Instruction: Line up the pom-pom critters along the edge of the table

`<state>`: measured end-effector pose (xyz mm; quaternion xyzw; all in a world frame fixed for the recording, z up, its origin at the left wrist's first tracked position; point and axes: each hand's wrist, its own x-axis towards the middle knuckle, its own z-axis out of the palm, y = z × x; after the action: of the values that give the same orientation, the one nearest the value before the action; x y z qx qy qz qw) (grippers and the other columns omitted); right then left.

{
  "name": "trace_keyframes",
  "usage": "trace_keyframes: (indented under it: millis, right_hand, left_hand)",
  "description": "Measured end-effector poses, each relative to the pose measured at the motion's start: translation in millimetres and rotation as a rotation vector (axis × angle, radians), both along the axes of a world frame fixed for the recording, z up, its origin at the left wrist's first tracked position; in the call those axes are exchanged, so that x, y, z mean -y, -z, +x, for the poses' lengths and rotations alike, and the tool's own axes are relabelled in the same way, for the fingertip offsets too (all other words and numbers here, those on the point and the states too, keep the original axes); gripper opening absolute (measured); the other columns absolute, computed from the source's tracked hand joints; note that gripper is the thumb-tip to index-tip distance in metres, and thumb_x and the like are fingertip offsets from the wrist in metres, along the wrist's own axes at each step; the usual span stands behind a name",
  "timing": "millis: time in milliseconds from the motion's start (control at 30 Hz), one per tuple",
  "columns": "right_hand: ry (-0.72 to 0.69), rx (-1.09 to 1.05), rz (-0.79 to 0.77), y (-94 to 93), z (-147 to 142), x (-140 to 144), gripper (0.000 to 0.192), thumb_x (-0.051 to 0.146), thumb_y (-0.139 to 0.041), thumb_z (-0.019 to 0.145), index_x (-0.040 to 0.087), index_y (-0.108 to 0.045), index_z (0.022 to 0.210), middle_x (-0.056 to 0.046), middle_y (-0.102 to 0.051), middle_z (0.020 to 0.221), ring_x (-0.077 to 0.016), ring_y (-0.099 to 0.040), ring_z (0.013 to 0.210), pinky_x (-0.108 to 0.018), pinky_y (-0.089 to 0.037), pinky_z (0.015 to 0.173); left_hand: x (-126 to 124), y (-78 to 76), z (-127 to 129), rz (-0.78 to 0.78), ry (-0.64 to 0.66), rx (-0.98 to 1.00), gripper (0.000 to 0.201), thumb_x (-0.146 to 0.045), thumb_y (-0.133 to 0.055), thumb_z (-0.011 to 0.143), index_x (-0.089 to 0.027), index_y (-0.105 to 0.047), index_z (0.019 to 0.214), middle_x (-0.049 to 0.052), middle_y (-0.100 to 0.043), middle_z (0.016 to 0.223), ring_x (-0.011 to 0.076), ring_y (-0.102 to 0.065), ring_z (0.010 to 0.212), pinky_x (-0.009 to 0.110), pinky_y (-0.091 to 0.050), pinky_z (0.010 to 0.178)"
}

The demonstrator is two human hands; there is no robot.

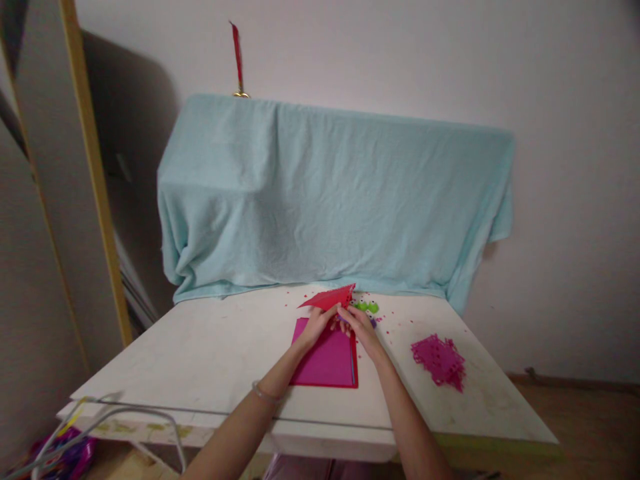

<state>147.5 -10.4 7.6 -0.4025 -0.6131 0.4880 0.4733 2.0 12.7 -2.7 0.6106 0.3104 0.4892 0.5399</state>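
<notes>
My left hand point(319, 325) is closed on a folded sheet of red paper point(325, 298), raised and tilted over the table, its right edge cut with small notches. My right hand point(359, 325) meets it at the paper's lower corner, fingers curled. What lies inside those fingers is mostly hidden; some purple shows between the hands. Just beyond the right hand are small green pieces point(369, 307) with eye-like dots and a purple one point(373, 321). Below both hands lies a stack of magenta paper point(325, 360) with a red sheet or cover under it.
Cut magenta paper point(439, 361) with lacy edges lies in a pile on the right of the white table point(215, 353). Tiny red scraps are scattered around my hands. A light blue cloth point(340, 200) drapes along the back. A grey metal frame point(150, 412) stands at the front left.
</notes>
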Motion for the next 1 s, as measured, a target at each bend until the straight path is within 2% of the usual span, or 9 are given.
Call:
trace_keyframes:
  millis: [1000]
  right_hand:
    - [-0.020, -0.009, 0.011, 3.1, -0.1, -0.4, 0.042, 0.058, -0.054, 0.088, 0.018, -0.058, 0.077, 0.001, -0.056, 0.055, -0.0100, -0.044, 0.042, -0.022, -0.031, 0.040]
  left_hand:
    - [0.7, -0.7, 0.4, 0.023, 0.020, 0.019, 0.043, -0.050, -0.048, 0.090, -0.016, -0.052, 0.063, 0.000, -0.052, 0.055, 0.0111, -0.047, 0.051, 0.024, -0.036, 0.056]
